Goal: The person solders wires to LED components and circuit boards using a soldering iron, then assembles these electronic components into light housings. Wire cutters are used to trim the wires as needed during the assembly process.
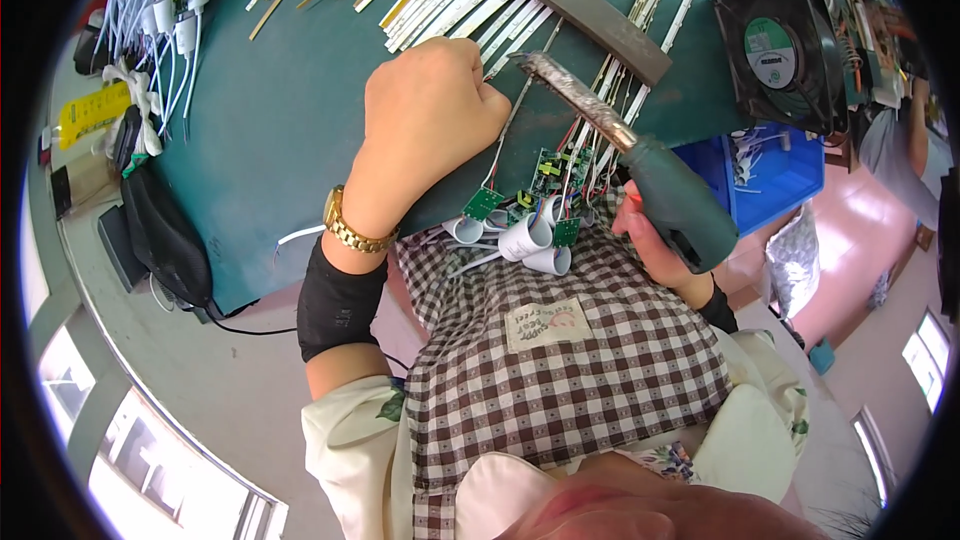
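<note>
Green tops the fan label (771, 54); right grip (655, 240) holds a soldering iron (672, 188), left grip (430, 110) curled, contents hidden.

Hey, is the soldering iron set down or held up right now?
Held up: the right hand has the soldering iron by its dark green handle, the metal barrel angled toward the picture's upper left.

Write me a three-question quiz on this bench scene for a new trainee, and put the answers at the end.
1. Which hand holds the soldering iron?
2. True or false: the left hand is spread flat.
3. Fill in the colour: in the picture, the bin just below the fan is ____.

Key:
1. The right hand.
2. False; its fingers are curled in.
3. Blue.
</note>
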Tool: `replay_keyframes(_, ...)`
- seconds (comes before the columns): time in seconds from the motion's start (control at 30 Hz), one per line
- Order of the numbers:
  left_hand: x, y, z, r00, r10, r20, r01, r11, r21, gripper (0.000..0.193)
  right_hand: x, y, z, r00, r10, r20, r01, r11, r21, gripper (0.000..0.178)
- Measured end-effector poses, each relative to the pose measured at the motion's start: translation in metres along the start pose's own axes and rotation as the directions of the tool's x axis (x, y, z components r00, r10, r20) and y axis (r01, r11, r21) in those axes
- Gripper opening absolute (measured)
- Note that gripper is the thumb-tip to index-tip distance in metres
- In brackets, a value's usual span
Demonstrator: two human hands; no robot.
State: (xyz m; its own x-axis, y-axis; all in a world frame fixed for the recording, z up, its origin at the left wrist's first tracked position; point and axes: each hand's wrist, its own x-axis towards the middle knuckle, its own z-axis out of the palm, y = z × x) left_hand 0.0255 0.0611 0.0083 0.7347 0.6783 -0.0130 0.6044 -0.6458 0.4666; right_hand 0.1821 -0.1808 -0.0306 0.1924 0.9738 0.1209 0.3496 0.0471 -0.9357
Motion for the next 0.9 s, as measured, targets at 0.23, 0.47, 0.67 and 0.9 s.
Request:
replay_keyframes(0.23,-0.001,0.0,0.0,1.0,0.005,0.001,-0.005,1.0,0.01,0.014,0.0,-0.007,0.003,0.956,0.249,-0.151,-0.211,0.95,0.229,0.017)
replay_keyframes(0.47,-0.001,0.001,0.0,1.0,-0.003,-0.01,0.003,1.0,0.003,0.013,-0.005,0.007,0.0,0.999,0.034,0.041,-0.037,0.995,0.088,0.04)
replay_keyframes(0.67,0.0,0.0,0.002,1.0,0.001,-0.018,-0.001,1.0,-0.007,0.013,-0.007,0.01,-0.001,0.998,0.052,0.039,-0.055,0.994,0.097,0.039)
replay_keyframes(0.9,-0.001,0.0,0.001,1.0,-0.003,-0.025,0.002,1.0,-0.007,0.013,-0.001,-0.001,0.001,0.989,0.149,0.025,-0.151,0.97,0.189,0.036)
